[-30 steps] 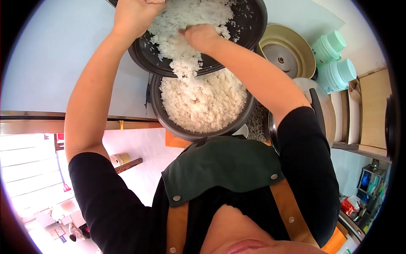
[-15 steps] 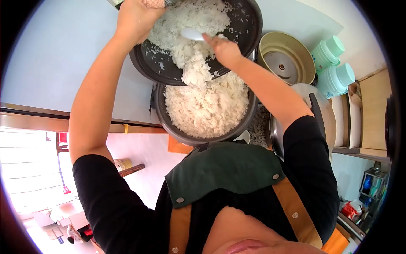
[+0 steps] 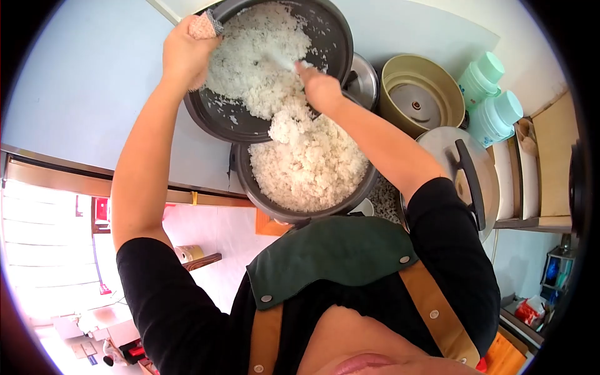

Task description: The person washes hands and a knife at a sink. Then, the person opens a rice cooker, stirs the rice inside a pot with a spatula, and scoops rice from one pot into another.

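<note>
My left hand (image 3: pixel 185 55) grips the rim of a tilted dark pot (image 3: pixel 215 123) through a pink cloth (image 3: pixel 203 26). White rice (image 3: pixel 256 47) spreads over the pot's inside and spills over its lower edge. Below it, a second dark pot (image 3: pixel 255 192) holds a heap of rice (image 3: pixel 309 165). My right hand (image 3: pixel 321 89) is closed on a pale rice paddle (image 3: pixel 281 61), blurred by motion, whose blade lies against the rice in the tilted pot.
A beige round pot (image 3: pixel 420 94) stands right of the tilted pot, with stacked mint-green cups (image 3: pixel 494 112) beyond. Nearer me is a large metal lid (image 3: pixel 440 147) with a black handle. Another metal lid (image 3: pixel 364 81) sits behind my right hand.
The tilted pot and my left hand have moved left and slightly down, showing the pink cloth more fully. The paddle has swept through the rice, and more rice lies at the pot's lower edge.
</note>
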The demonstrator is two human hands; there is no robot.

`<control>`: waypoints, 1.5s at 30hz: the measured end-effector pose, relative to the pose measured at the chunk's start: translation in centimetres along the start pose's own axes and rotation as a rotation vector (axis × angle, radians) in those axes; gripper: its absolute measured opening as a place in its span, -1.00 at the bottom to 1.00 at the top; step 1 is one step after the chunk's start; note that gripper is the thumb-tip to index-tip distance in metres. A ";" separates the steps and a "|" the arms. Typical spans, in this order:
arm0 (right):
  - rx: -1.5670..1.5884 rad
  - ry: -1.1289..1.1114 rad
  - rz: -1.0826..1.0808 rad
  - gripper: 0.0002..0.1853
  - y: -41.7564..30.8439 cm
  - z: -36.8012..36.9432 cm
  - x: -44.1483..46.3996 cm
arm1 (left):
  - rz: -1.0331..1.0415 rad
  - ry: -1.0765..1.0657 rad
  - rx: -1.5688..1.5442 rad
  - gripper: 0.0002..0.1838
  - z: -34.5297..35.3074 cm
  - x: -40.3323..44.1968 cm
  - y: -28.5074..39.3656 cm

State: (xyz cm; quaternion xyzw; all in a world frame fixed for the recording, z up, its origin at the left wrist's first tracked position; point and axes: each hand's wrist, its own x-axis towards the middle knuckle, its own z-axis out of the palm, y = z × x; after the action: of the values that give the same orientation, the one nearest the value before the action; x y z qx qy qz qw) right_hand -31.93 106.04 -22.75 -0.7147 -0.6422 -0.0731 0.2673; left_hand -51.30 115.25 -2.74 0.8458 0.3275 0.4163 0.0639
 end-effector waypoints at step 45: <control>0.318 -0.419 0.132 -0.72 0.1 3.1 1.9 | 0.194 0.081 -0.031 -0.67 -0.8 -2.4 1.1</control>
State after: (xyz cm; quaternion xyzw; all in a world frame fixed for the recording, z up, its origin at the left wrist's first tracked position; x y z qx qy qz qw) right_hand -32.29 109.13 -24.53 -0.7036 -0.6388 0.1960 0.2417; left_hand -52.44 112.76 -3.38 0.8549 0.2399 0.4595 0.0230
